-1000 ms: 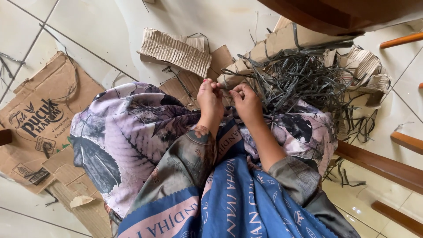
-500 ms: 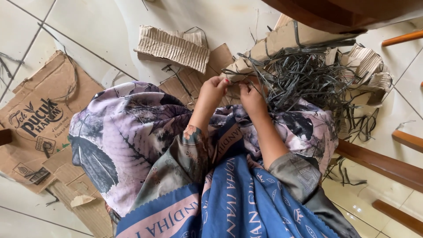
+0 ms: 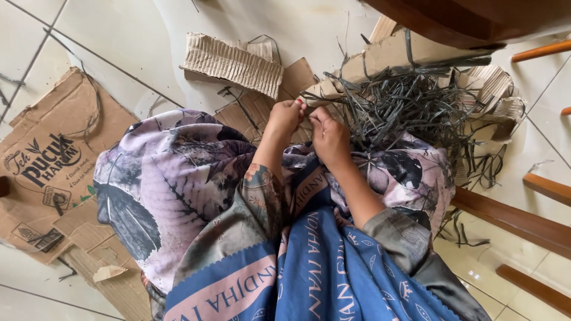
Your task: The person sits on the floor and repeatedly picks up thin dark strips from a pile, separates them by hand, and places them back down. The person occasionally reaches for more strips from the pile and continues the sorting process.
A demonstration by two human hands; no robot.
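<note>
a dark strip (image 3: 306,112) is pinched between the closed fingertips of the left hand (image 3: 285,119) and right hand (image 3: 329,134), over the lap's front edge, beside the strip pile (image 3: 404,110) so it is kept within reach.

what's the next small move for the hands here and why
Probably draw the pinched strand clear of the pile: both the left hand and right hand meet fingertip to fingertip at the edge of the tangled dark strips, which lie knotted over the cardboard.
</note>
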